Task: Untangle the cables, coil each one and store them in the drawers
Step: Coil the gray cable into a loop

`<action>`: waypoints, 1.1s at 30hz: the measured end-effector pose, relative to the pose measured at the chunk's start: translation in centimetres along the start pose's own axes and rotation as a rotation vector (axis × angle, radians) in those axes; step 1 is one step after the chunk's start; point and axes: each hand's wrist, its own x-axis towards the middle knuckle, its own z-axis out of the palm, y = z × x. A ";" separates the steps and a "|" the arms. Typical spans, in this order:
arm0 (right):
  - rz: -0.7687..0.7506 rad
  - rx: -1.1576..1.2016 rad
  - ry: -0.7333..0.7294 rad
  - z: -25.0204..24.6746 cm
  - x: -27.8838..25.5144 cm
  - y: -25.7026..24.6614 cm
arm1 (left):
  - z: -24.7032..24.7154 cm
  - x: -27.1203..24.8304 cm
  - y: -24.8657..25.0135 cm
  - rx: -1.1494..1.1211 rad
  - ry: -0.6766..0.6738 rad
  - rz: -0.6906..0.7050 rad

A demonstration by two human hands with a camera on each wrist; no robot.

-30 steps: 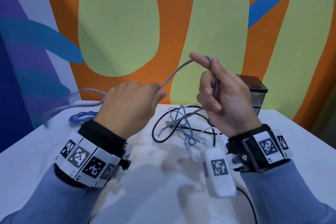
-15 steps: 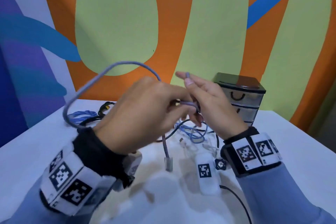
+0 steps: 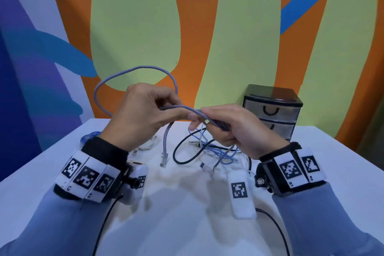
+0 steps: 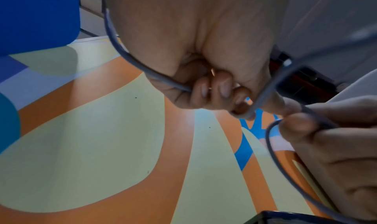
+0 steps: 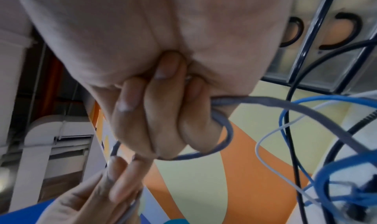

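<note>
Both hands hold a grey network cable (image 3: 116, 77) above the white table (image 3: 31, 172). My left hand (image 3: 145, 114) grips it with curled fingers; one loop arches up behind the hand, and the free end with its clear plug (image 3: 164, 159) hangs down to the table. My right hand (image 3: 230, 124) pinches the cable's other stretch between thumb and fingers. In the left wrist view the grey cable (image 4: 126, 53) runs into the curled left hand (image 4: 210, 88). The right wrist view shows the grey cable (image 5: 222, 130) looped round the curled fingers (image 5: 163, 117).
A tangle of black, blue and white cables (image 3: 209, 147) lies on the table under the hands. A coiled blue cable (image 3: 88, 138) sits at the back left. The small black drawer unit (image 3: 272, 110) stands shut at the back right. A painted wall rises behind.
The hands have drawn a little apart; the right one slid right along the grey cable. The raised loop is tighter, and its plug end now touches the table.
</note>
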 end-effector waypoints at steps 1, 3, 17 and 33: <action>0.008 0.036 -0.018 -0.1 -0.1 -0.1 | -0.2 0.0 -0.2 0.005 -0.010 -0.013; 0.015 0.195 -0.080 -0.4 -0.4 -0.3 | -0.5 0.1 -0.5 0.006 -0.006 -0.033; -0.288 0.899 0.266 -1.1 0.6 0.2 | 5.4 -1.0 0.8 0.561 -0.419 -0.033; -0.215 -0.028 0.354 0.4 0.7 0.3 | 0.8 -0.5 3.0 -0.050 0.205 0.133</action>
